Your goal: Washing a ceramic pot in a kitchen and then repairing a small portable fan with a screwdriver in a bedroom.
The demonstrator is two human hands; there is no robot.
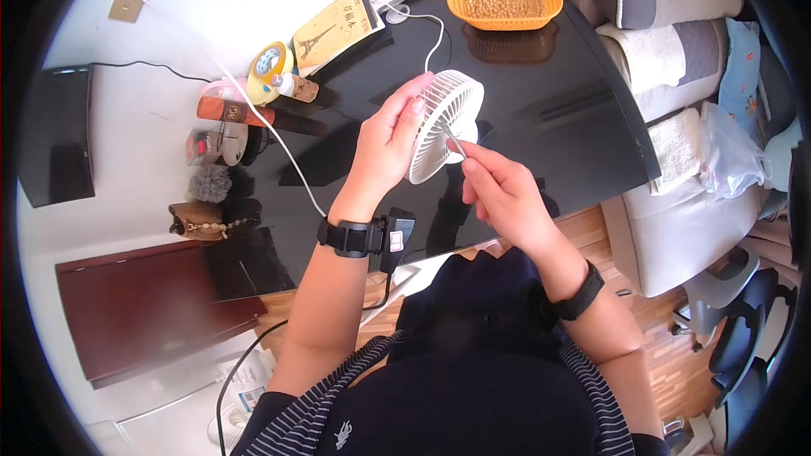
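Note:
A small white round fan point(460, 98) with a slatted grille is tilted up over the black glossy table. My left hand point(382, 142) grips its rim from the left, fingers behind and thumb along the edge. In my right hand point(504, 192) a slim grey metal tool point(455, 143) is pinched between thumb and fingers. Its tip is at the grille slats near the middle; whether it passes between them I cannot tell. The tool's exact kind does not show. Part of the fan's far side is hidden.
An orange basket point(456, 15) of small tan beans stands on the black table point(557, 135) at the far side. Tape, a bottle, a yellow notebook point(340, 27) and small items line the wall. A white cable point(269, 118) runs along the left. A grey sofa point(688, 236) stands right.

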